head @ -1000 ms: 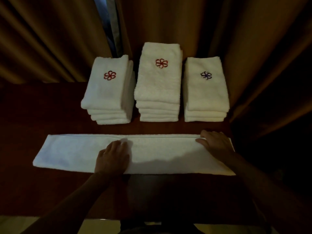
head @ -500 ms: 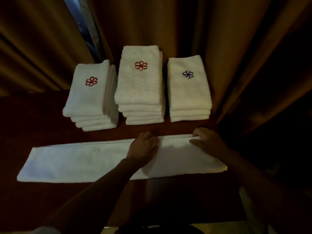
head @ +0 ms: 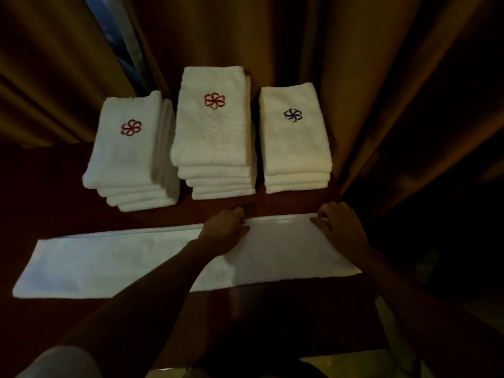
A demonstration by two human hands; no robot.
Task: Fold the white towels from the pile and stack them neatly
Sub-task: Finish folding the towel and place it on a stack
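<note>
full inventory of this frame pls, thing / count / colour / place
long towel: 1, white, flat across the table's near part
left stack: 1, white, red emblem, behind the towel
middle stack: 1, white, red emblem, tallest
right stack: 1, white, purple emblem
table: 1, dark reddish brown
curtains: brown, behind the table
left hand: on the towel's far edge, mid-length
right hand: on the towel's right end

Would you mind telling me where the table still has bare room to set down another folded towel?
Bare dark table lies left of the left stack, above the long towel. A strip runs along the near edge below that towel. The three stacks crowd the back; only narrow gaps separate them.
</note>
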